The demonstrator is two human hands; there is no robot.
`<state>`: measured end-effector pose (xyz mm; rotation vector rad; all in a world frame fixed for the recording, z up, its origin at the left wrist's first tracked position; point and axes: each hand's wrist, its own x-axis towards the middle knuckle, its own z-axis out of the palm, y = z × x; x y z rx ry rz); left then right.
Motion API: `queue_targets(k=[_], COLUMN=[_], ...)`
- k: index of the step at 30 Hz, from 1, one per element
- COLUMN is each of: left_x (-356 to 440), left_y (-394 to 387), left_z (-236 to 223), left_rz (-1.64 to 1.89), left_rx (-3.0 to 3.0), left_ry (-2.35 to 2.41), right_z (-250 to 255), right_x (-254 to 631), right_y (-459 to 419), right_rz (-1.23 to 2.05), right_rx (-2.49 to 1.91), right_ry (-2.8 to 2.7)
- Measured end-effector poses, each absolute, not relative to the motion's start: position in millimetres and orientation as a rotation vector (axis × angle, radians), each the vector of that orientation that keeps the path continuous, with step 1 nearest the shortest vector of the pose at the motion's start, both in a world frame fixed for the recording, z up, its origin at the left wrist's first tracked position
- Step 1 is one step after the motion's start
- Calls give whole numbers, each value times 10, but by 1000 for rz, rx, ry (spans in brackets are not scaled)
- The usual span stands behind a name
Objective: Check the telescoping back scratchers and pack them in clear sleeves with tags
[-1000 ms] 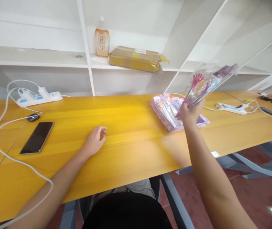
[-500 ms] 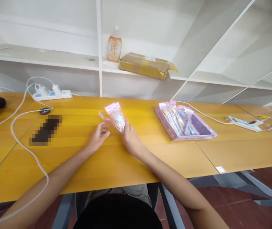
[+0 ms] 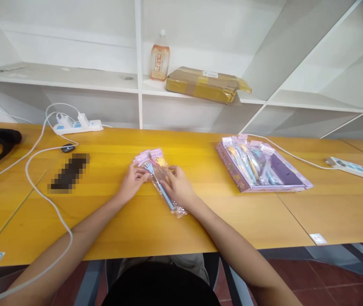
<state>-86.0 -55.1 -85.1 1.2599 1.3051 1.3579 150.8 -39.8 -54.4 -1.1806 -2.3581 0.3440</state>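
In the head view, two clear plastic packets with pink-purple tops lie side by side and overlap on the table before me. The left packet holds a blue stick [image 3: 166,195] with a hand-shaped top, looking like a novelty pen. A yellow hand-shaped top [image 3: 161,162] shows in the other packet; the rest is mostly behind my fingers. My left hand [image 3: 131,182] pinches the left edge of the blue stick's packet near its top. Curled over the yellow-topped packet from the right is my right hand [image 3: 180,189], its fingers gripping it.
A purple open box [image 3: 232,170] with several similar packets stands to the right. A dark pixelated object [image 3: 69,173], a power strip [image 3: 78,126] and a loose white cable [image 3: 46,204] lie left. Behind, a shelf bears a bottle [image 3: 160,59] and a taped carton [image 3: 202,83].
The packets have come down from a raised, bunched position and now lie fanned, with the blue stick showing. My left hand has closed in on them. The view has shifted slightly left.
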Motion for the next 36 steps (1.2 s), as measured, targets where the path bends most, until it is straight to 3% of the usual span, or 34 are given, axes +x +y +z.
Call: queue_targets(k=[6,18,24,28,36], left_x=[-839,-862,-845,-744,-584], left_y=[-481,-547,-610,-722,-951], left_z=[-824,-606,-598,-648,-612], left_rz=[1443,1520,1384,1230,854], left_rx=[1066,614,745,818,1241], left_ry=[1439,1184,1170,1138,973], right_z=[-568,-603,-666,-543,-571], right_x=[1544,1653,1803,1932,1534], right_y=[-454,-374,-205,-66,-370], right_rz=[393,100,117,-63,524], right_rx=[-1079,-1253,-1404,-1446,-829], right_ry=[-2429,-2416,-2373,-2123,-2194])
